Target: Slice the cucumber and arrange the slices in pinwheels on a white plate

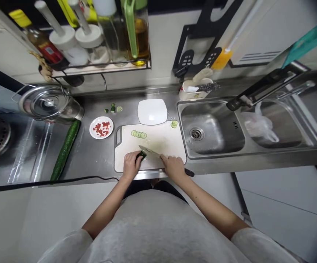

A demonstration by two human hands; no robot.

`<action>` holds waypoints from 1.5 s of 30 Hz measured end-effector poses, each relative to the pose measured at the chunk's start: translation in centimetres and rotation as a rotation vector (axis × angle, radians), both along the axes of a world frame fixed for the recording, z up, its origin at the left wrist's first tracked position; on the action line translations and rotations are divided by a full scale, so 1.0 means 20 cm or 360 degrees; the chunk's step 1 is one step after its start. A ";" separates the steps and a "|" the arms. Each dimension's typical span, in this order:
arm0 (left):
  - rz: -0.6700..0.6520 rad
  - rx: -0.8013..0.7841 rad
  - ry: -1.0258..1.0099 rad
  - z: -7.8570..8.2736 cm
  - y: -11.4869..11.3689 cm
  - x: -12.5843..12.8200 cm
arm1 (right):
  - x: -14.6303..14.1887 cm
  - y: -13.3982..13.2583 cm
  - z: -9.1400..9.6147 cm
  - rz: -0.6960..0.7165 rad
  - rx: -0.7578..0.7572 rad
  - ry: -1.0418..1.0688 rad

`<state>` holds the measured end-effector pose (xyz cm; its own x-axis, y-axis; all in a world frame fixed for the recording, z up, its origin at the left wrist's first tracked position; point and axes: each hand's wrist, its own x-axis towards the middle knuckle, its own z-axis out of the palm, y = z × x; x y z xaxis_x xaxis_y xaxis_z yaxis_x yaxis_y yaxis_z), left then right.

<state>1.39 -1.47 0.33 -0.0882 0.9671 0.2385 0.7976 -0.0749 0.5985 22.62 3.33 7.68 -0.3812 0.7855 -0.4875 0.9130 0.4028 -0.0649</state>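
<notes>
My left hand (131,165) is closed around a short dark-green cucumber piece (141,156) at the lower part of the white cutting board (161,136). My right hand (174,167) grips a knife (150,151); its blade points left, with the tip close to the cucumber's cut end. A black handle end shows beyond that hand. Whether the blade touches the cucumber, I cannot tell. Overlapping cucumber slices (138,134) lie in a row on the board's upper left. More thin slices (174,124) sit at its upper right corner.
Behind the board stands a white square plate (152,111). To the left are a round plate (101,136) with red chopped bits, cucumber ends (112,108), a whole cucumber (65,150) and a steel pot (51,104). A double sink (213,126) adjoins on the right; a black cable (92,178) runs along the front edge.
</notes>
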 end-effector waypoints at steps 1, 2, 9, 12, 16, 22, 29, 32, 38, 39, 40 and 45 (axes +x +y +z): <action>0.0051 -0.0003 -0.0016 0.01 0.00 0.00 | 0.03 0.01 0.00 -0.0015 0.0064 -0.0012; 0.0110 -0.0003 -0.0038 0.02 -0.01 0.01 | 0.05 0.01 0.00 -0.0029 0.0125 -0.0017; 0.0192 -0.0047 -0.0130 0.16 0.10 0.04 | 0.18 0.02 0.01 0.0039 0.0514 0.0020; -0.0008 -0.0139 -0.0082 0.21 0.18 0.08 | 0.20 0.02 0.03 0.0079 0.0533 0.0028; -0.0233 -0.0255 -0.0082 0.27 0.27 0.12 | 0.21 0.02 0.08 0.0122 0.0504 0.0020; -0.0432 -0.0450 -0.0174 0.30 0.31 0.17 | 0.24 0.00 0.09 0.0134 0.0510 -0.0025; -0.0011 -0.0695 -0.0340 0.24 0.41 0.19 | 0.31 -0.02 0.07 0.0002 0.0491 -0.0117; 0.0198 -0.0762 -0.0237 0.19 0.50 0.16 | 0.34 -0.03 0.06 -0.0027 0.0491 -0.0152; 0.0331 -0.0794 -0.0129 0.11 0.62 0.10 | 0.36 -0.04 0.04 -0.0051 0.0493 -0.0147; 0.0329 -0.0775 -0.0118 0.10 0.63 0.09 | 0.36 -0.04 0.04 -0.0055 0.0487 -0.0143; 0.0327 -0.0751 -0.0100 0.09 0.63 0.09 | 0.36 -0.04 0.04 -0.0060 0.0480 -0.0138; 0.0339 -0.0634 0.0077 0.05 0.65 0.09 | 0.35 -0.03 0.03 -0.0130 0.0469 -0.0104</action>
<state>3.11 11.44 1.40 -0.2929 0.9459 -0.1396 0.7979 0.3222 0.5094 29.59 2.80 8.20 -0.2865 0.9234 -0.2556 0.9414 0.3209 0.1040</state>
